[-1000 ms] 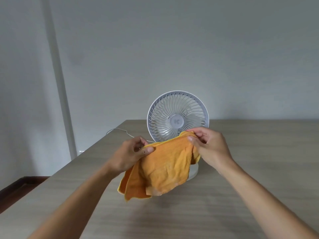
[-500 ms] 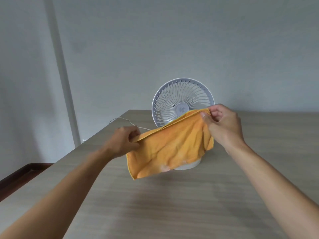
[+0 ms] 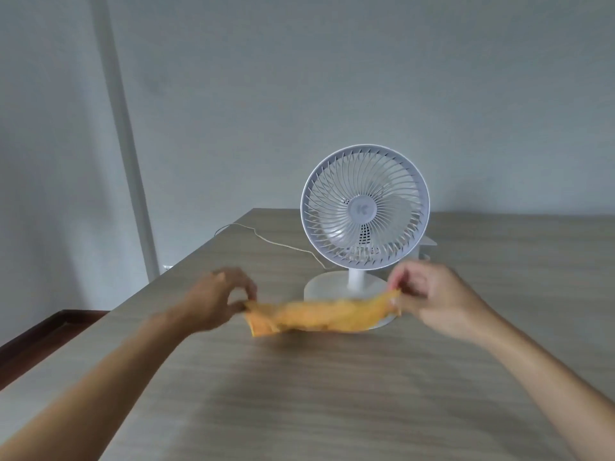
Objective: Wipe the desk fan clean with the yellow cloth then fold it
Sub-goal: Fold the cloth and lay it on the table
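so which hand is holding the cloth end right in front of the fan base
The right hand; its end of the yellow cloth overlaps the desk fan base, while the left hand holds the end off to the side.

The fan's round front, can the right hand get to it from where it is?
Probably yes: the fan stands just behind the right hand, nothing between, though its grip holds the yellow cloth.

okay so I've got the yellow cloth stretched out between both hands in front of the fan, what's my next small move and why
Probably lay the cloth flat on the table. Your left hand and right hand pinch its ends low over the table, in front of the fan base, so it is placed to be spread and folded.
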Demonstrator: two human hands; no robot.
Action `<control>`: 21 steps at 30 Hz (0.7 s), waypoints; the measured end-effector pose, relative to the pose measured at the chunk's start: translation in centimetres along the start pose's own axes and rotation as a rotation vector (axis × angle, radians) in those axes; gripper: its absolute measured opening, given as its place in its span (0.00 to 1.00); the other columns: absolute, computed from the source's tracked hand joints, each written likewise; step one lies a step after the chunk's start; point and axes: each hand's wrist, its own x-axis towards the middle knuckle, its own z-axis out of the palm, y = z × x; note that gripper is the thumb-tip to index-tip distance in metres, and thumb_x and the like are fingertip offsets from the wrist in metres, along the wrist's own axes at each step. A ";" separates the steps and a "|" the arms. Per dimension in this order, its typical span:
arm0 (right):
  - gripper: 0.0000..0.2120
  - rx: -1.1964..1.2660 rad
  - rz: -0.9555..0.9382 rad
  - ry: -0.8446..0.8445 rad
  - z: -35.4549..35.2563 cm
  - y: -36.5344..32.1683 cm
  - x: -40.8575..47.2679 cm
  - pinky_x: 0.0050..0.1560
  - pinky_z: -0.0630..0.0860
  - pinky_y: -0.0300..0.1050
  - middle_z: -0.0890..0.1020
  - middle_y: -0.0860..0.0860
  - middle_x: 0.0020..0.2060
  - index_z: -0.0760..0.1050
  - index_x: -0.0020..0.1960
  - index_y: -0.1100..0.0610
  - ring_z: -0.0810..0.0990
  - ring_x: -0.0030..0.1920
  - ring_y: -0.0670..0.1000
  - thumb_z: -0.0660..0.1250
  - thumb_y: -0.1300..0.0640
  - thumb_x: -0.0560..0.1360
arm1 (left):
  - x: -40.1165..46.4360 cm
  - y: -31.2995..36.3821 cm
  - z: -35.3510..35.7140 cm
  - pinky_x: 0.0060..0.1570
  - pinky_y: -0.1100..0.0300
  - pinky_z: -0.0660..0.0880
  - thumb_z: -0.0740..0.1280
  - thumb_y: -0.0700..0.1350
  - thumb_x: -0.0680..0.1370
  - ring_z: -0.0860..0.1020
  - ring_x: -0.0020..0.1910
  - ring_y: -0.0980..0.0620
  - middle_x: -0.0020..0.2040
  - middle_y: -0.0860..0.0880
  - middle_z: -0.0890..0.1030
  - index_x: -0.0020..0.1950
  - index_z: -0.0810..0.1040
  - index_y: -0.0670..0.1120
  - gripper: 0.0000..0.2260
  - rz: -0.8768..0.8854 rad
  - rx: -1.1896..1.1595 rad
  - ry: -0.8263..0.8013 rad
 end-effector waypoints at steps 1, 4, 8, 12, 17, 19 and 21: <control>0.13 -0.047 0.033 -0.181 0.3 0.4 -1.4 0.48 0.77 0.55 0.83 0.54 0.37 0.78 0.38 0.53 0.80 0.39 0.49 0.73 0.71 0.68 | -1.3 0.0 0.1 0.62 0.61 0.69 0.74 0.42 0.68 0.75 0.56 0.59 0.55 0.55 0.79 0.42 0.77 0.59 0.12 0.002 0.023 -0.207; 0.14 -0.204 0.146 -0.660 1.2 0.5 -4.3 0.58 0.78 0.51 0.86 0.52 0.45 0.82 0.47 0.54 0.84 0.48 0.49 0.81 0.59 0.64 | -3.3 1.1 -0.5 0.62 0.74 0.58 0.71 0.43 0.64 0.65 0.67 0.63 0.66 0.61 0.70 0.48 0.80 0.62 0.17 -0.164 -0.072 -0.637; 0.11 -0.131 0.117 -0.467 2.1 0.6 -3.7 0.58 0.77 0.37 0.87 0.49 0.47 0.82 0.50 0.53 0.84 0.51 0.44 0.78 0.57 0.69 | -2.1 4.4 1.1 0.67 0.62 0.65 0.64 0.47 0.62 0.69 0.68 0.61 0.66 0.58 0.75 0.48 0.81 0.57 0.16 -0.296 -0.454 -0.406; 0.14 -0.537 0.003 -0.292 3.9 2.7 -2.4 0.61 0.74 0.41 0.82 0.39 0.52 0.79 0.55 0.44 0.78 0.57 0.39 0.69 0.41 0.72 | -0.8 6.5 7.6 0.65 0.58 0.65 0.58 0.59 0.73 0.71 0.68 0.49 0.67 0.50 0.74 0.66 0.73 0.54 0.23 -0.295 -0.076 -0.219; 0.24 -0.639 0.045 -0.344 4.9 4.9 -3.7 0.67 0.68 0.42 0.75 0.38 0.63 0.72 0.64 0.41 0.70 0.67 0.42 0.64 0.34 0.71 | 0.1 4.6 9.8 0.76 0.52 0.44 0.50 0.69 0.76 0.48 0.78 0.49 0.79 0.49 0.53 0.76 0.55 0.55 0.32 -0.321 0.151 -0.342; 0.29 -0.617 0.034 -0.322 5.2 4.5 -4.2 0.67 0.69 0.41 0.76 0.38 0.62 0.73 0.64 0.42 0.71 0.66 0.42 0.62 0.30 0.67 | 0.4 3.3 9.4 0.76 0.49 0.42 0.50 0.74 0.71 0.46 0.78 0.48 0.80 0.51 0.49 0.76 0.53 0.61 0.36 -0.306 0.152 -0.403; 0.34 -0.649 0.000 -0.315 6.4 3.7 -4.9 0.67 0.69 0.42 0.76 0.41 0.61 0.73 0.64 0.44 0.70 0.65 0.43 0.58 0.25 0.66 | 0.6 2.1 8.7 0.75 0.45 0.40 0.48 0.79 0.66 0.44 0.79 0.48 0.80 0.52 0.46 0.75 0.49 0.65 0.40 -0.288 0.173 -0.495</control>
